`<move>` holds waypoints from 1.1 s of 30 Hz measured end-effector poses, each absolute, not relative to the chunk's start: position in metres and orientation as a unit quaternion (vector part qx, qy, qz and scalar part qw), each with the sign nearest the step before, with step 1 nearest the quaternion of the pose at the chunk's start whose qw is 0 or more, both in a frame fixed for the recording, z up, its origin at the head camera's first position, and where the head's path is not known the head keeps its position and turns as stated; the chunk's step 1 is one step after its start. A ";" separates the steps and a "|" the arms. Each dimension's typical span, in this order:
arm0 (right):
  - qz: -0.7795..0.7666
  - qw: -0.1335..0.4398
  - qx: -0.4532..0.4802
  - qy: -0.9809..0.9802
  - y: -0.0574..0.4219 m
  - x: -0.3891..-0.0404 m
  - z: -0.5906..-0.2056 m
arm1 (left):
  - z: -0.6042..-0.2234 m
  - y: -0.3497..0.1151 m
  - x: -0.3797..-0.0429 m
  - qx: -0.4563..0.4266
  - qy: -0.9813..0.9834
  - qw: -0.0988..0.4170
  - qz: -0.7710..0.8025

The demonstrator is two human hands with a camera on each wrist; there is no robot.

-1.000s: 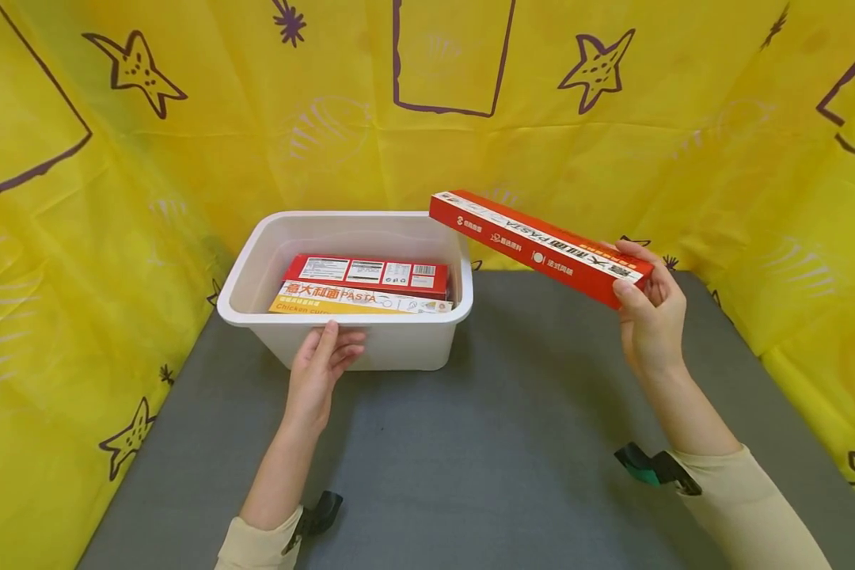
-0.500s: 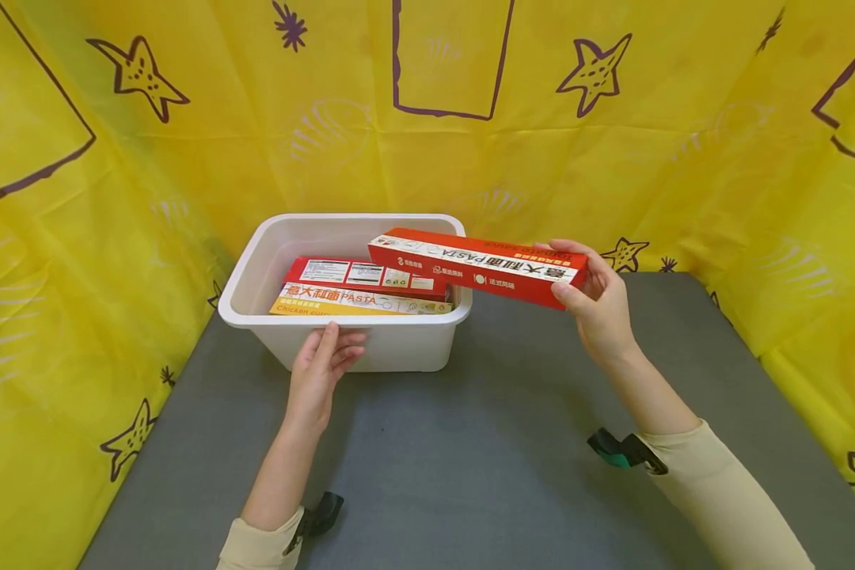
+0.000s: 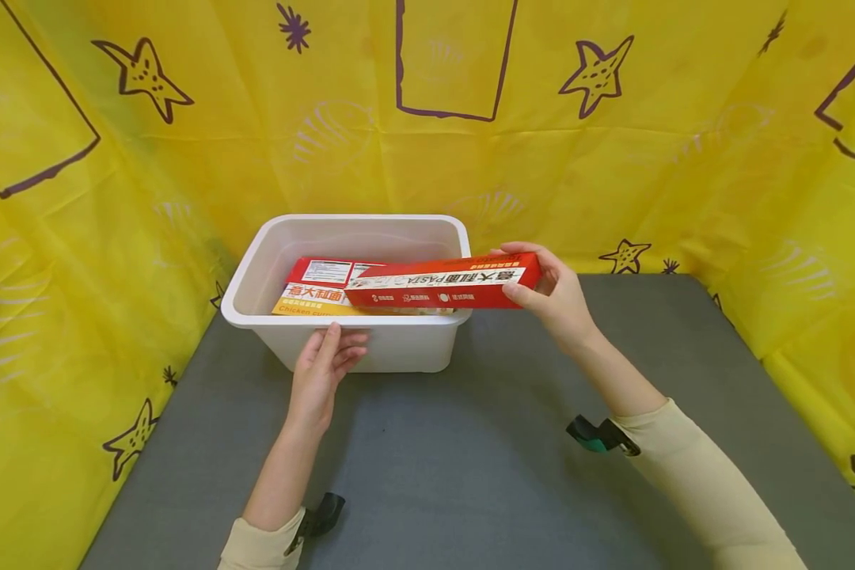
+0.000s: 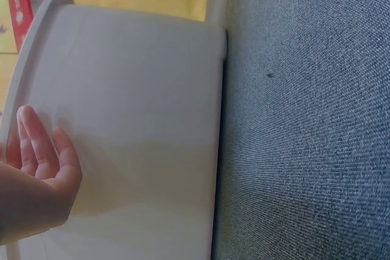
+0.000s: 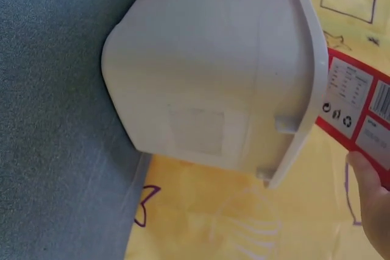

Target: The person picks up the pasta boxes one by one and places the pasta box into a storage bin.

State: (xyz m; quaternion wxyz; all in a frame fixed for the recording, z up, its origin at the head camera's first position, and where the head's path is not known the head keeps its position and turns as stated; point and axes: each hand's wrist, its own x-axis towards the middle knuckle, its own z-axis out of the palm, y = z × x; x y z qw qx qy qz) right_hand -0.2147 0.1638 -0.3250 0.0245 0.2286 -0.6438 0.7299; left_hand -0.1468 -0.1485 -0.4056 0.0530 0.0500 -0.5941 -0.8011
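My right hand [image 3: 559,305] grips one end of a red pasta box [image 3: 435,285]; its far end is tilted into a white plastic bin [image 3: 406,348], over the boxes inside. A yellow-and-white pasta box [image 3: 306,305] and another red box [image 3: 324,271] lie in the bin, partly hidden under the held one. My left hand [image 3: 321,376] rests at the bin's front rim, its thumb at the lip and its relaxed fingers beside the outer wall. The right wrist view shows the held box's printed red side [image 5: 347,98] and my right thumb [image 5: 365,178] on it.
The bin stands on a grey cloth-covered table [image 3: 435,467], near the back. A yellow curtain [image 3: 427,166] with starfish drawings closes off the rear and both sides. Each forearm carries a dark strapped device, one on the left cuff [image 3: 321,518].
My right hand has moved left and lowered the red pasta box from beside the bin's right rim into the bin's opening. My left hand has stayed at the front rim.
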 end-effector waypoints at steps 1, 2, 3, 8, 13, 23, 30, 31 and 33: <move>0.726 0.021 0.228 -0.649 0.162 -0.215 -0.325 | -0.406 -0.149 -0.147 0.050 -0.593 0.053 -0.802; 0.722 0.019 0.227 -0.654 0.161 -0.216 -0.324 | -0.406 -0.149 -0.147 0.051 -0.594 0.052 -0.801; 0.717 0.016 0.226 -0.659 0.160 -0.217 -0.324 | -0.406 -0.149 -0.147 0.051 -0.594 0.053 -0.801; 0.697 -0.002 0.228 -0.680 0.154 -0.225 -0.321 | -0.405 -0.149 -0.146 0.050 -0.592 0.055 -0.802; 0.692 -0.019 0.243 -0.679 0.148 -0.234 -0.320 | -0.405 -0.149 -0.146 0.050 -0.594 0.055 -0.801; 0.667 -0.035 0.260 -0.698 0.133 -0.247 -0.318 | -0.405 -0.149 -0.146 0.050 -0.595 0.055 -0.800; 0.623 -0.058 0.277 -0.729 0.123 -0.256 -0.318 | -0.406 -0.149 -0.148 0.048 -0.595 0.054 -0.800; 0.614 -0.060 0.281 -0.736 0.121 -0.257 -0.319 | -0.406 -0.149 -0.148 0.048 -0.596 0.054 -0.800; 0.597 -0.058 0.290 -0.746 0.119 -0.260 -0.321 | -0.406 -0.148 -0.148 0.048 -0.595 0.054 -0.800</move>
